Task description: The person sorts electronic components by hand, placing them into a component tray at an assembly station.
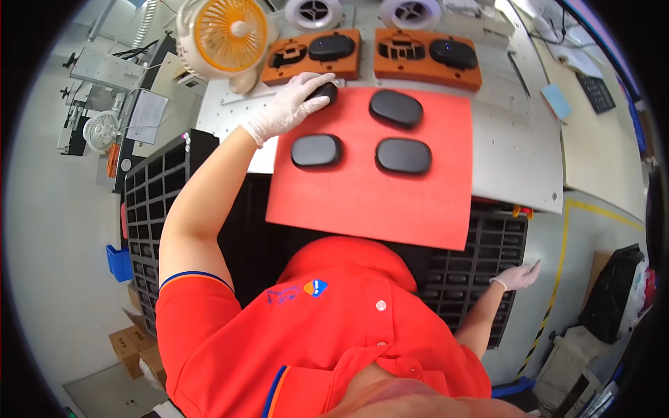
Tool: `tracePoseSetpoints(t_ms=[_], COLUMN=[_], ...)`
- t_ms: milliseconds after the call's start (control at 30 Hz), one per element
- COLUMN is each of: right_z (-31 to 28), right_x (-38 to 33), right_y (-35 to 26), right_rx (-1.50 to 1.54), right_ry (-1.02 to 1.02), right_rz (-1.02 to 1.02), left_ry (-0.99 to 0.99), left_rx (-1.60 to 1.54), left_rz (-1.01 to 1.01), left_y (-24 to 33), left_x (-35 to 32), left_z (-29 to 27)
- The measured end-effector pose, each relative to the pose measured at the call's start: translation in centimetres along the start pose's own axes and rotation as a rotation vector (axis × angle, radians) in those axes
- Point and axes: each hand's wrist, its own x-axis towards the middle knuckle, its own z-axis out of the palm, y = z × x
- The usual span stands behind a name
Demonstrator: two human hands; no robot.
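My left hand [290,106], in a white glove, is closed around a black oval case [326,93] at the far left corner of a red sheet [369,209]. Its fingers and palm cover part of that case. Three similar cases lie apart on the sheet: a far right one [396,109], a near left one [316,150] and a near right one [403,156]. Off to the right, my gloved right hand [518,276] is by the edge of a black compartment tray [481,240]. Its fingers are stretched out and no object shows in them.
Behind the sheet are two orange fixtures, a left one [348,63] and a right one [426,73], each bearing a black case. An orange-and-white fan [233,31] stands at the back left. Another black compartment tray [157,184] is beside my left arm.
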Motion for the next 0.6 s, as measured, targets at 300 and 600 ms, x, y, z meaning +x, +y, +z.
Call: tracePoseSetpoints(t_ms=[300,600], right_z=[5.5,14.2], right_x=[-1.0,-1.7], right_y=[-40.1,-47.7], right_rx=[0.391,0.275], right_ry=[-1.186,-1.047], right_rz=[-0.962,-1.339], left_ry=[0.118,0.237], left_rx=[0.489,0.410], left_rz=[0.034,0.136], left_y=[-9.5,-9.4], left_x=[5.0,5.4], left_z=[-2.8,-2.1])
